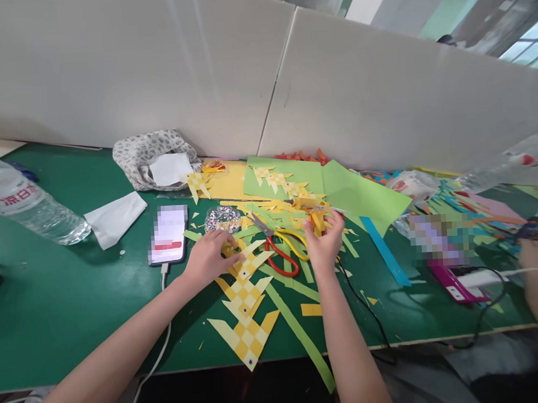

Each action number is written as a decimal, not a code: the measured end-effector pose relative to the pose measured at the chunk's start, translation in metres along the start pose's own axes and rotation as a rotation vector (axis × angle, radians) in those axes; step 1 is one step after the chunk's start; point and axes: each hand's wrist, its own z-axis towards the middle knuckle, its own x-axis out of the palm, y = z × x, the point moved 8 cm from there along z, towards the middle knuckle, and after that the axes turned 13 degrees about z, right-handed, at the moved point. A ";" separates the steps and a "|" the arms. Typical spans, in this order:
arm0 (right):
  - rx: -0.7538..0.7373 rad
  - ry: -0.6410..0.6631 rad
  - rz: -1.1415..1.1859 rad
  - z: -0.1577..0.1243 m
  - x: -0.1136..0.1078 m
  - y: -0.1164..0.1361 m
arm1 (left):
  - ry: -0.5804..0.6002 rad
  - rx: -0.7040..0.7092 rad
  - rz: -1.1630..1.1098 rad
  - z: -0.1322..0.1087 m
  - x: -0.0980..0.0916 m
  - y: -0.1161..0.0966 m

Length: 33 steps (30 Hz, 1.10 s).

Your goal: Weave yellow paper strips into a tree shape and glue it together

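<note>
At the middle of a green surface (pixel 77 332), taken as clock centre: scissors (pixel 272 232), one handle red, one yellow, blades toward eleven o'clock.

At nine o'clock, near the scissors: left hand (pixel 212 255), back uppermost, fingers (pixel 233 261) half curled, touching yellow paper at the upper end of a row of woven fish; whether pinched or merely resting, cannot tell.

At three o'clock, just beside the yellow handle: right hand (pixel 324 238), fingers (pixel 337 221) bent, thumb and tips drawn together about an orange-yellow paper piece (pixel 317 221), partly hidden.

At seven o'clock: woven paper fish (pixel 248 335), three, yellow-and-cream check, dark dot eyes, overlapping in line, lowest one pointing to six o'clock at the near edge.

At five o'clock: long green strip (pixel 298 332), overhanging the edge.

At twelve o'clock: smaller woven fish (pixel 277 180), in a slanting row, upper ones on a light-green sheet (pixel 306 168).

At ten o'clock: bag of beads (pixel 216 219), near the left hand; farther out, patterned pouch (pixel 133 154).

At nine o'clock, beyond the left hand: phone (pixel 168 231) on white cable (pixel 164 282).

At three o'clock, farther: blue strip (pixel 386 252); at far right, another person's hand (pixel 537 256).
</note>
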 end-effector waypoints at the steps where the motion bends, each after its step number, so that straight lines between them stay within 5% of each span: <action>1: -0.015 0.048 0.061 0.000 0.003 0.004 | -0.016 -0.010 0.024 0.000 -0.001 0.001; 11: -0.169 0.451 0.122 -0.019 0.035 0.028 | -0.018 0.002 0.127 0.001 -0.001 0.003; 33: -0.179 0.512 0.064 -0.022 0.042 0.022 | -0.009 -0.001 0.134 -0.001 0.004 0.005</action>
